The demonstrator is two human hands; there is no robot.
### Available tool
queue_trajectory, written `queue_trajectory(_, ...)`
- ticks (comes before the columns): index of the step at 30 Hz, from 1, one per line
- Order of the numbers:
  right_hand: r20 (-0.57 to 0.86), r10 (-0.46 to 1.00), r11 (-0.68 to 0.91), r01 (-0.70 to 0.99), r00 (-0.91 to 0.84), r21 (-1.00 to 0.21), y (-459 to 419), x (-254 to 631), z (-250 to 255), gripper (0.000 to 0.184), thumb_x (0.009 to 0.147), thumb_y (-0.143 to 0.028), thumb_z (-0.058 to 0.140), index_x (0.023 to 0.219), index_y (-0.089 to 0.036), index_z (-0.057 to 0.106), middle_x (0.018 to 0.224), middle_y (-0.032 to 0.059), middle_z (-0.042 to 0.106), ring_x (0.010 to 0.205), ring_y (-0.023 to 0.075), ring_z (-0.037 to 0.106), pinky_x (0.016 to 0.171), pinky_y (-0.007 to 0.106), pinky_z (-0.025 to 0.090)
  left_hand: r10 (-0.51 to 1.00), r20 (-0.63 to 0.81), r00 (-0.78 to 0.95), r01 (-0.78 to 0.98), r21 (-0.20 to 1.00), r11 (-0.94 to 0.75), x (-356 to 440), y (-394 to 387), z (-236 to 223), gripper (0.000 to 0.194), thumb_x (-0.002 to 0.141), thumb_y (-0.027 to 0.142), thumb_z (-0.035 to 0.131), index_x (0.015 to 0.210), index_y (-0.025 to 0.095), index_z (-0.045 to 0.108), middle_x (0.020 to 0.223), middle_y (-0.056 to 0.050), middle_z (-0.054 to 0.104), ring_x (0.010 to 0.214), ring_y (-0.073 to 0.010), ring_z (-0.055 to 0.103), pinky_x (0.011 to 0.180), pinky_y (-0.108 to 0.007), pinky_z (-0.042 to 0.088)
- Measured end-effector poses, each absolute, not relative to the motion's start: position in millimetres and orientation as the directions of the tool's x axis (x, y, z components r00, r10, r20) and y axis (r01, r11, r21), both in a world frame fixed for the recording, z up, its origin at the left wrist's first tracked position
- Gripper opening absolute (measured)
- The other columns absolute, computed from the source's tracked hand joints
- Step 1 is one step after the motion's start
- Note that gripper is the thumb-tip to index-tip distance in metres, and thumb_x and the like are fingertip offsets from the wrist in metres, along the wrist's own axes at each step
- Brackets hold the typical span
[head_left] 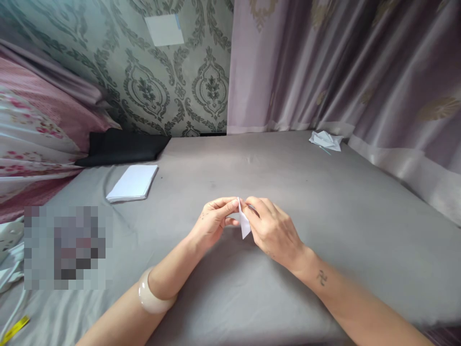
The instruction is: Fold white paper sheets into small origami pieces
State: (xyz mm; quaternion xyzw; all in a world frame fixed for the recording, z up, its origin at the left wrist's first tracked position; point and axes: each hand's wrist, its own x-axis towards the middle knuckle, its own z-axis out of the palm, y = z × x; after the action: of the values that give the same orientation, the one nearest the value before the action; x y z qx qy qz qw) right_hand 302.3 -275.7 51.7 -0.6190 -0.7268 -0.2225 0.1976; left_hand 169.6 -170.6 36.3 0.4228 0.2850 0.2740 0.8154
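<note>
A small folded piece of white paper (pixel 245 228) is held up between my two hands over the grey sheet (pixel 288 298). My left hand (pixel 213 221) pinches its upper edge between thumb and index finger. From the other side, my right hand (pixel 272 226) grips the same paper, its fingers curled and partly hiding the folds. One pointed end hangs down below the fingers. A pale bangle (pixel 153 293) circles my left forearm.
A stack of white paper (pixel 133 183) lies at the left, before a black cloth (pixel 124 146). Folded white paper pieces (pixel 325 140) sit far right near the curtain (pixel 396 62). White cords (pixel 16 302), a yellow strip (pixel 15 330) and a blurred-out patch (pixel 68 247) are at the near left.
</note>
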Motion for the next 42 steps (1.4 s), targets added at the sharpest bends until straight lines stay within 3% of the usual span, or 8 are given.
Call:
queue_trajectory(4, 0.532, 0.833, 0.122, 0.988, -0.151, 0.09, -275.5, 298.2, 50.1, 0.031, 0.091, -0.008, 0.042, 0.116, -0.013, 0.06, 0.102, 0.0094, 0.064, 0.084, 0.0198, 0.055, 0.071, 0.033, 0.044, 0.678, -0.278, 0.681, -0.205, 0.816, 0.54, 170.7, -170.5, 36.6, 0.02, 0.069, 0.029, 0.08, 0.081, 0.014, 0.074, 0.083, -0.004, 0.067, 0.08, -0.0123, 0.063, 0.055, -0.017, 0.051)
queue_trajectory(11, 0.606, 0.794, 0.165, 0.977, -0.049, -0.137, -276.0, 301.3, 50.2, 0.03, 0.089, -0.008, 0.042, 0.107, -0.016, 0.065, 0.096, 0.0078, 0.063, 0.084, 0.0177, 0.056, 0.065, 0.027, 0.045, 0.661, -0.244, 0.71, -0.23, 0.806, 0.545, 171.9, -173.0, 35.6, 0.018, 0.071, 0.028, 0.078, 0.081, 0.013, 0.075, 0.077, -0.004, 0.068, 0.073, -0.01, 0.064, 0.069, -0.019, 0.054)
queue_trajectory(19, 0.601, 0.793, 0.184, 0.979, -0.093, -0.091, -276.2, 301.4, 50.0, 0.03, 0.083, -0.005, 0.046, 0.102, -0.015, 0.067, 0.095, 0.007, 0.066, 0.081, 0.0187, 0.057, 0.066, 0.031, 0.046, 0.675, -0.256, 0.692, -0.228, 0.81, 0.541, 170.7, -172.3, 32.3, 0.017, 0.072, 0.025, 0.078, 0.082, 0.012, 0.074, 0.079, -0.005, 0.069, 0.075, -0.0111, 0.064, 0.074, -0.022, 0.054)
queue_trajectory(24, 0.562, 0.814, 0.254, 0.78, 0.147, -0.572, -276.3, 304.2, 55.0, 0.024, 0.083, -0.01, 0.05, 0.093, -0.017, 0.07, 0.089, 0.005, 0.068, 0.077, 0.0156, 0.06, 0.064, 0.027, 0.048, 0.684, -0.255, 0.684, -0.218, 0.823, 0.525, 171.6, -174.0, 36.1, 0.016, 0.07, 0.025, 0.079, 0.078, 0.012, 0.074, 0.074, -0.003, 0.068, 0.071, -0.0112, 0.064, 0.071, -0.023, 0.054)
queue_trajectory(27, 0.342, 0.875, 0.159, 0.463, 0.342, -0.872, -274.2, 306.5, 59.7, 0.017, 0.085, -0.021, 0.055, 0.089, -0.018, 0.071, 0.084, 0.0036, 0.07, 0.072, 0.014, 0.062, 0.062, 0.025, 0.049, 0.686, -0.239, 0.687, -0.228, 0.826, 0.516, 171.9, -175.2, 36.9, 0.015, 0.069, 0.025, 0.079, 0.077, 0.012, 0.074, 0.075, -0.004, 0.069, 0.072, -0.0118, 0.064, 0.072, -0.023, 0.055)
queue_trajectory(29, 0.17, 0.905, 0.048, 0.303, 0.39, -0.952, -272.5, 308.5, 61.8, 0.016, 0.084, -0.028, 0.058, 0.085, -0.019, 0.072, 0.077, 0.0024, 0.069, 0.068, 0.0135, 0.062, 0.061, 0.025, 0.049, 0.685, -0.226, 0.693, -0.233, 0.828, 0.51, 171.5, -175.8, 36.4, 0.015, 0.07, 0.025, 0.079, 0.077, 0.013, 0.074, 0.076, -0.004, 0.069, 0.073, -0.0122, 0.064, 0.072, -0.024, 0.055)
queue_trajectory(33, 0.021, 0.94, -0.051, 0.202, 0.34, -0.978, -270.8, 312.4, 64.8, 0.02, 0.082, -0.035, 0.061, 0.078, -0.019, 0.073, 0.069, 0.0004, 0.066, 0.063, 0.0122, 0.057, 0.059, 0.024, 0.045, 0.677, -0.195, 0.71, -0.23, 0.844, 0.484, 170.6, -176.0, 35.4, 0.013, 0.072, 0.024, 0.077, 0.079, 0.013, 0.075, 0.078, -0.004, 0.07, 0.076, -0.0129, 0.065, 0.074, -0.025, 0.056)
queue_trajectory(42, 0.11, 0.944, -0.001, 0.335, 0.312, -0.942, -272.0, 312.3, 61.6, 0.016, 0.083, -0.032, 0.06, 0.081, -0.022, 0.073, 0.081, 0.0011, 0.067, 0.073, 0.0132, 0.059, 0.063, 0.024, 0.046, 0.689, -0.186, 0.701, -0.208, 0.871, 0.446, 171.1, -176.7, 38.1, 0.013, 0.072, 0.027, 0.078, 0.077, 0.015, 0.075, 0.078, -0.004, 0.07, 0.076, -0.0132, 0.064, 0.076, -0.027, 0.055)
